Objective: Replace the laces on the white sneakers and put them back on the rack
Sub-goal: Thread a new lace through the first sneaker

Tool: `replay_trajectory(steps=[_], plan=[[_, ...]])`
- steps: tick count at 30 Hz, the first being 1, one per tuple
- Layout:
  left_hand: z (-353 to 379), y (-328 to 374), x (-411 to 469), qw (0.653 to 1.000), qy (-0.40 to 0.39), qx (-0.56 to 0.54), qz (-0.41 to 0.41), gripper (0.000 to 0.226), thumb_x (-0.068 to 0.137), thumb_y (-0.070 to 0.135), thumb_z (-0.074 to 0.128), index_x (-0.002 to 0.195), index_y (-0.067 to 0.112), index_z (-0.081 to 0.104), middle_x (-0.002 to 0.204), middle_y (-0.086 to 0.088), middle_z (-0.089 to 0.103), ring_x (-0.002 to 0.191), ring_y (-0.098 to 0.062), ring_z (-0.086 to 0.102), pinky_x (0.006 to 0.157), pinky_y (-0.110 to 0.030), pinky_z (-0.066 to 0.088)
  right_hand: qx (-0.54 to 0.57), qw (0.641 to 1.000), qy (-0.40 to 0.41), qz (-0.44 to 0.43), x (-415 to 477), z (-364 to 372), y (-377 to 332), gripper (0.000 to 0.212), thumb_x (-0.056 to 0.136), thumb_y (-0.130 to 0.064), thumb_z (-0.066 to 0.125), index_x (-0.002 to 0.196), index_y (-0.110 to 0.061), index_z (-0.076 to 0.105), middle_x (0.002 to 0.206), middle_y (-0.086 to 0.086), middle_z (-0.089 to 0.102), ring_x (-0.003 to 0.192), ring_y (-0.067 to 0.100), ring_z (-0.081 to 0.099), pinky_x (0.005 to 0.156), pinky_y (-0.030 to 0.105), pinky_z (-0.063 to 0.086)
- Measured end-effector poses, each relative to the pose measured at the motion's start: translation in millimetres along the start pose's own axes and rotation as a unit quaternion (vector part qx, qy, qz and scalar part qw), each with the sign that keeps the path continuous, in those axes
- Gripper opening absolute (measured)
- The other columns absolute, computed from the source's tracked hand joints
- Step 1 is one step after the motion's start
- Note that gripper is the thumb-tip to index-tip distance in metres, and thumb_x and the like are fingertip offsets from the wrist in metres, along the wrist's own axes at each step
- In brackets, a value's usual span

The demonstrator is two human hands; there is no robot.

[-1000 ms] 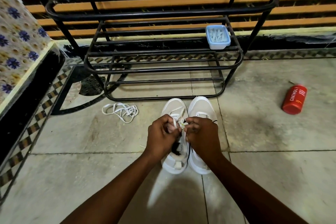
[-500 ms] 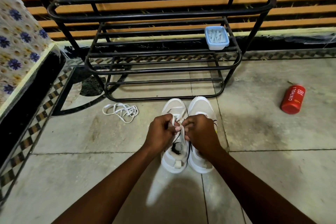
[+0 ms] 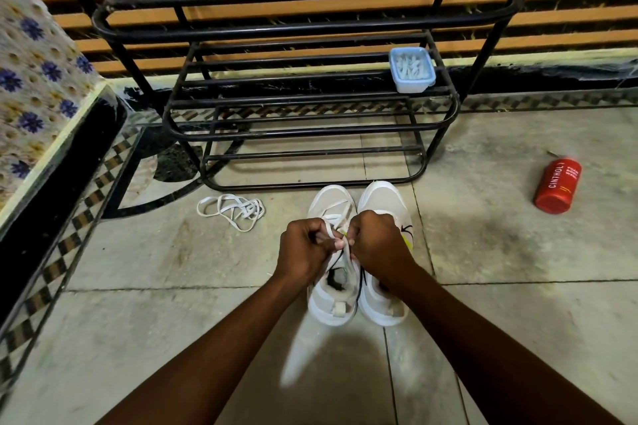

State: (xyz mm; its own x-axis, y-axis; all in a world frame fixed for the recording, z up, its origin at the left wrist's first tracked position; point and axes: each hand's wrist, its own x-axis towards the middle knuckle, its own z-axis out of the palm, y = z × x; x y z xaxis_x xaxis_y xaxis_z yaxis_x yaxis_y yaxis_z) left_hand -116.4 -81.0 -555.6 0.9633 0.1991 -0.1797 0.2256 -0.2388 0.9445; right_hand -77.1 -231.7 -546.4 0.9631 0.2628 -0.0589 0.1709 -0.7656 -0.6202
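Note:
Two white sneakers stand side by side on the floor, toes toward the rack: the left sneaker (image 3: 329,203) and the right sneaker (image 3: 379,198). My left hand (image 3: 303,252) and my right hand (image 3: 378,243) are both closed on the white lace (image 3: 336,229) over the left sneaker's tongue, knuckles nearly touching. My right hand hides the middle of the right sneaker. A loose white lace (image 3: 234,210) lies in a tangle on the floor to the left. The black metal shoe rack (image 3: 310,129) stands just beyond the toes.
A small blue lidded box (image 3: 411,69) sits on the rack's right end. A red Cinthol bottle (image 3: 557,185) lies on the tiles at right. A floral-covered ledge (image 3: 38,79) borders the left. A striped wall stands behind the rack.
Both hands have stayed on the lace above the left sneaker, shifting slightly toward the toes and working the lace between the fingers. The sneakers and loose lace have not moved.

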Motion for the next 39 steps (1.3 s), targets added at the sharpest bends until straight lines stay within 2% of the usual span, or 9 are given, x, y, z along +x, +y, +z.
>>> replay_trajectory(steps=[5,8,14,17,23,28,32,35,39], plan=[[-5.0,-5.3,-12.8,0.999,-0.008,0.044,0.027,0.039,0.06,0.005,0.097,0.081,0.017,0.066,0.08,0.004,0.063,0.071,-0.002,0.059,0.066,-0.019,0.052,-0.068,0.995,-0.079,0.001,2.1,-17.0,-6.9,0.011,0.091,-0.012,0.054,0.1,-0.011,0.059,0.1,0.018,0.061,0.092,0.035,0.06,0.079,0.037,0.05],[-5.2,-8.9,-15.5,0.998,0.012,0.047,0.032,0.045,0.06,0.007,0.098,0.086,0.02,0.064,0.089,-0.003,0.066,0.076,-0.003,0.059,0.069,-0.03,0.059,-0.025,0.998,0.017,-0.048,-1.9,-33.5,-11.4,0.009,0.082,-0.01,0.047,0.088,-0.009,0.053,0.085,0.016,0.062,0.078,0.036,0.06,0.067,0.036,0.048],[-6.0,-12.7,-16.1,0.997,0.02,0.063,0.035,0.043,0.062,0.014,0.099,0.088,0.011,0.064,0.082,0.0,0.065,0.065,-0.004,0.056,0.06,-0.018,0.049,0.33,0.932,0.147,-0.007,-6.9,-58.6,-16.0,0.009,0.083,-0.001,0.043,0.078,-0.008,0.045,0.072,0.009,0.059,0.059,0.024,0.058,0.056,0.036,0.052],[-6.1,-13.1,-16.7,0.997,0.008,0.066,0.049,0.039,0.068,0.013,0.095,0.088,0.009,0.063,0.084,-0.006,0.063,0.066,-0.005,0.053,0.061,-0.016,0.047,0.015,0.973,0.061,-0.222,5.6,-73.6,-1.0,0.007,0.088,-0.012,0.045,0.086,-0.016,0.039,0.078,0.002,0.048,0.065,0.023,0.045,0.059,0.041,0.04],[-7.8,-14.3,-16.8,0.995,-0.004,0.075,0.058,0.036,0.073,0.014,0.092,0.09,0.008,0.06,0.087,-0.012,0.064,0.066,-0.002,0.051,0.062,-0.014,0.044,-0.294,0.868,-0.073,-0.393,22.5,-64.8,13.5,0.019,0.07,-0.017,0.08,0.067,-0.018,0.061,0.07,0.0,0.054,0.071,0.028,0.057,0.063,0.037,0.047],[-7.9,-19.6,-13.6,0.996,-0.013,0.07,0.057,0.034,0.073,0.016,0.093,0.088,0.013,0.062,0.086,-0.006,0.065,0.068,-0.004,0.053,0.066,-0.018,0.046,0.118,0.964,0.169,-0.171,-10.3,-61.3,-10.3,0.013,0.088,-0.011,0.061,0.076,-0.015,0.061,0.09,-0.006,0.067,0.096,0.018,0.064,0.084,0.043,0.043],[-8.4,-20.3,-12.5,0.995,-0.02,0.077,0.056,0.033,0.075,0.019,0.092,0.088,0.015,0.062,0.086,-0.004,0.065,0.069,-0.006,0.053,0.067,-0.019,0.046,0.513,0.854,0.089,-0.008,-28.1,-62.5,-13.3,0.022,0.101,-0.001,0.05,0.079,-0.004,0.048,0.069,0.006,0.055,0.06,0.023,0.058,0.059,0.034,0.046],[-7.6,-18.5,-14.1,0.996,-0.018,0.07,0.054,0.031,0.076,0.019,0.091,0.087,0.016,0.062,0.085,-0.004,0.064,0.067,-0.004,0.052,0.066,-0.018,0.045,0.178,0.962,0.134,-0.157,-26.8,-75.7,-0.3,0.021,0.101,-0.014,0.049,0.08,-0.014,0.048,0.075,-0.002,0.046,0.064,0.014,0.044,0.064,0.027,0.035],[-6.9,-14.7,-15.4,0.996,-0.021,0.075,0.047,0.031,0.077,0.019,0.091,0.087,0.016,0.061,0.079,0.001,0.062,0.063,-0.003,0.049,0.064,-0.018,0.044,-0.088,0.972,0.059,-0.212,-16.6,-96.8,2.5,0.022,0.098,-0.023,0.049,0.078,-0.02,0.038,0.074,-0.002,0.042,0.066,0.024,0.049,0.062,0.036,0.04]])
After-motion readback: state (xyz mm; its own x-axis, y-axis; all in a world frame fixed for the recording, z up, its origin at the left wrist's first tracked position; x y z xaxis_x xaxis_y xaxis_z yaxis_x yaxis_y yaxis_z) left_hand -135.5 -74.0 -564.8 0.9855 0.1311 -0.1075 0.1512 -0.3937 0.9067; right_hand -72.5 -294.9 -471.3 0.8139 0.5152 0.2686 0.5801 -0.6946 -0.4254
